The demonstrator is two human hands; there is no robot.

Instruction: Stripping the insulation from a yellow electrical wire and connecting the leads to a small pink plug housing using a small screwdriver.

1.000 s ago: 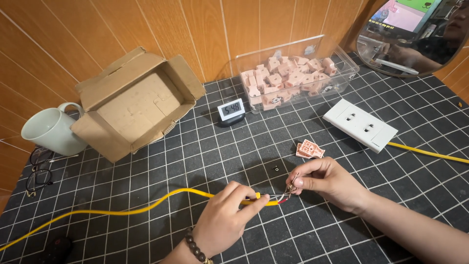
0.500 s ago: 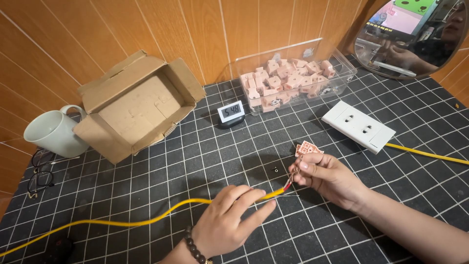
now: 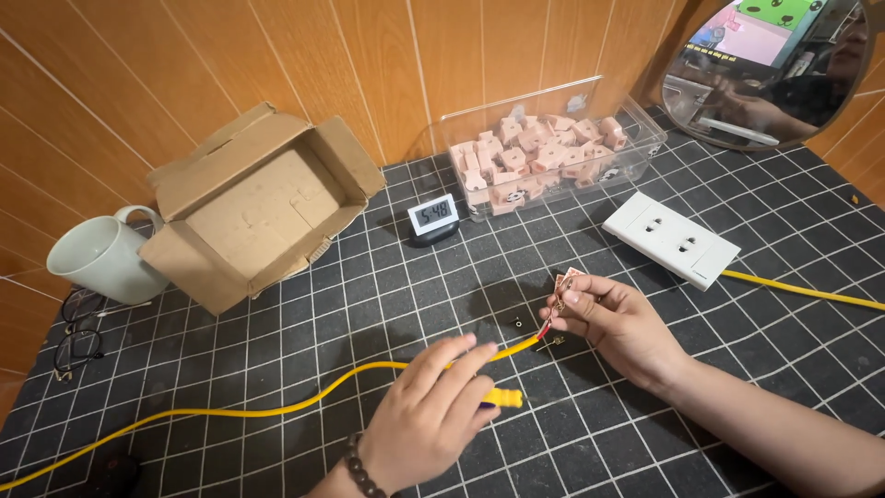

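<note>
While the right hand [image 3: 613, 318] pinches a small pink terminal piece [image 3: 569, 277] at the yellow cable [image 3: 304, 403]'s bared end, wires look not yet seated; the left hand [image 3: 433, 415] lies loosely curled over a yellow-handled tool [image 3: 502, 397], grip unclear, on a black gridded mat [image 3: 277, 350], wood-panelled wall [image 3: 277, 65] behind

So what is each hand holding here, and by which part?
The right hand pinches a small pink socket piece at the yellow cable's stripped end. The left hand lies over a yellow-handled tool; its grip is hidden.
</note>
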